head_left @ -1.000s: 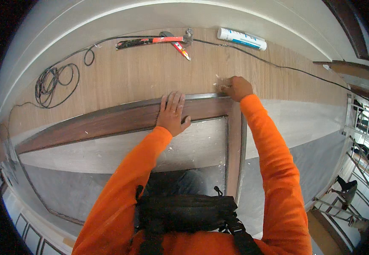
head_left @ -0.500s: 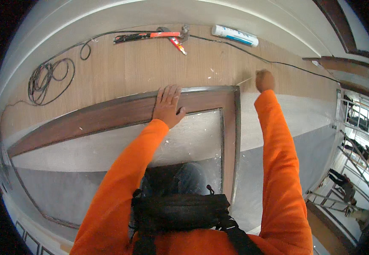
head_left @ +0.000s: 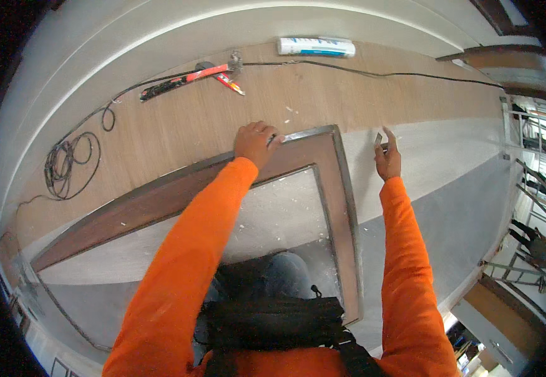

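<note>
A brown wooden frame [head_left: 298, 151] with a dark grey outer edge lies before me, its far right corner between my hands. My left hand [head_left: 257, 144] is closed over its far edge, fingers curled around the rim. To the right of that corner, apart from the frame, my right hand [head_left: 388, 158] is raised with its index finger stretched out. It holds a small, thin, flat metal piece [head_left: 378, 139] between thumb and fingers; its exact kind cannot be made out. White crumbs [head_left: 289, 116] lie on the wood-toned board beyond the frame.
On the wood-toned board [head_left: 179, 132] lie a red-and-black-handled hammer [head_left: 191, 78], a small red and yellow tool [head_left: 229, 84] and a coiled black cable [head_left: 72, 164]. A white and blue cartridge [head_left: 316, 47] rests at the back. People and scaffolding [head_left: 540, 146] show at far right.
My left hand has gone from flat on the frame to curled around its edge. The right hand has come nearer, its index finger now stretched out. The view has turned slightly.
</note>
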The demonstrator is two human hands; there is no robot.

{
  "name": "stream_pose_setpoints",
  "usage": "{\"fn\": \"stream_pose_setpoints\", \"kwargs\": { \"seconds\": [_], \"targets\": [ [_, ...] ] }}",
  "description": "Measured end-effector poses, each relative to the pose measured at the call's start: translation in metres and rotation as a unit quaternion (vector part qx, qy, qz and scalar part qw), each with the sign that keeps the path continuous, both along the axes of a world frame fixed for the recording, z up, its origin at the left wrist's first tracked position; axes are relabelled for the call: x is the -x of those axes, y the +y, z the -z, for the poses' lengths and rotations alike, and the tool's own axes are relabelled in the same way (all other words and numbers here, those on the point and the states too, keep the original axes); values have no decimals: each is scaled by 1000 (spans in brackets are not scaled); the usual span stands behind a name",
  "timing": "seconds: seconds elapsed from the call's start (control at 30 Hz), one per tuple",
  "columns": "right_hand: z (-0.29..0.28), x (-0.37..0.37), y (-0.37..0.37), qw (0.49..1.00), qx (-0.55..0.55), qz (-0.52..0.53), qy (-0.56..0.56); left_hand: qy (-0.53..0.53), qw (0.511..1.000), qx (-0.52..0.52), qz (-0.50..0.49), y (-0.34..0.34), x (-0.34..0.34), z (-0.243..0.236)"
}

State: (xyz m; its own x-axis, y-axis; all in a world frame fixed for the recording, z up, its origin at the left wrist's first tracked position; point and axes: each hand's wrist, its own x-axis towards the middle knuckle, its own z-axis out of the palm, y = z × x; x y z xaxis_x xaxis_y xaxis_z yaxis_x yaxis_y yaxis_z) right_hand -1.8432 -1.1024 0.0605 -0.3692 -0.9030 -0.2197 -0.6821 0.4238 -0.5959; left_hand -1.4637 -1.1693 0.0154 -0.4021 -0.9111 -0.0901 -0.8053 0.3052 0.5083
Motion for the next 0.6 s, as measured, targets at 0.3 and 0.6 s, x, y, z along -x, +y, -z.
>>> {"fn": "stream_pose_setpoints", "kwargs": {
  "seconds": [0.3, 0.6],
  "targets": [
    [23, -123, -90, 992, 99, -56, 63, -40, 999, 13, 16, 12, 7, 9],
    [40, -417, -203, 966, 25, -144, -215, -10, 987, 150, 51, 18, 22, 21]
  ]
}}
